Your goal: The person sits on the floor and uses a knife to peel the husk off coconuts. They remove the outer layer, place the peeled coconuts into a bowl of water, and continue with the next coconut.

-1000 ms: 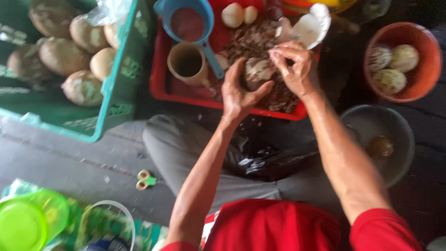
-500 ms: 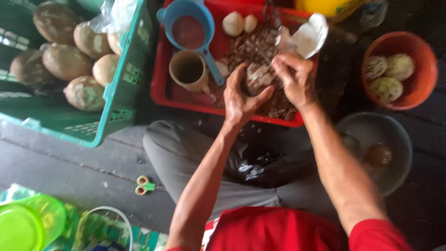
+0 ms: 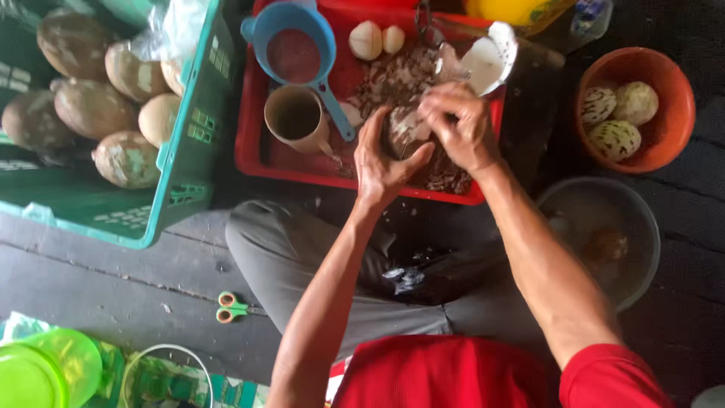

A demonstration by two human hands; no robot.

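Seen from the head camera, the left hand (image 3: 381,162) cups a brown coconut (image 3: 404,132) from below and the side, fingers curled against it, while the right hand (image 3: 457,125) closes over its top, fingers bunched together on the shell. The coconut sits between the two hands just above a red tray (image 3: 260,147); it looks roundish, and which way its long axis runs cannot be told, since the hands cover most of it. Whether the right hand grips a tool is hidden. Brown shavings (image 3: 393,79) litter the tray beside a tan cup (image 3: 296,119), a blue strainer (image 3: 296,45) and two peeled white pieces (image 3: 377,39). A green crate (image 3: 185,162) of husked coconuts is cut off at the left edge. An orange bowl (image 3: 672,98) holds three scraped coconuts, and a grey bowl (image 3: 638,227) stands near the right forearm. Small scissors (image 3: 232,307) lie on the dark plank floor (image 3: 98,276).
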